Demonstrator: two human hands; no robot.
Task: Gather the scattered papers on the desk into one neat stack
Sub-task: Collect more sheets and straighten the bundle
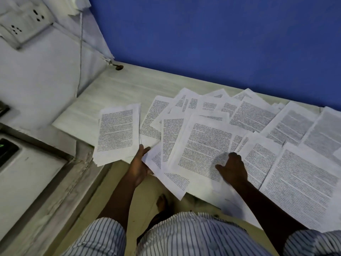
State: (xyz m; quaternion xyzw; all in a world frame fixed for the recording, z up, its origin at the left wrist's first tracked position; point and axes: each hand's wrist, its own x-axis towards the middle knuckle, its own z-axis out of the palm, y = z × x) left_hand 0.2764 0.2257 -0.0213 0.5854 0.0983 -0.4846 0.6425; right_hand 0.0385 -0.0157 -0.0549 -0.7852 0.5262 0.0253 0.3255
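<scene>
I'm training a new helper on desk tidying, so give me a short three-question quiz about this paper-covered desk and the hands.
1. True or false: the right hand rests on a printed sheet.
2. The wall behind the desk is: A red, B blue, C green.
3. Which hand grips a loose sheet by its edge?
Key: 1 true; 2 B; 3 the left hand.

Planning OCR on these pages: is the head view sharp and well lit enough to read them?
Head view: dim, bluish light; text on the white printed sheets blurs into grey lines, unreadable; right hand is motion-smeared; far-left white socket panel is soft.
</scene>
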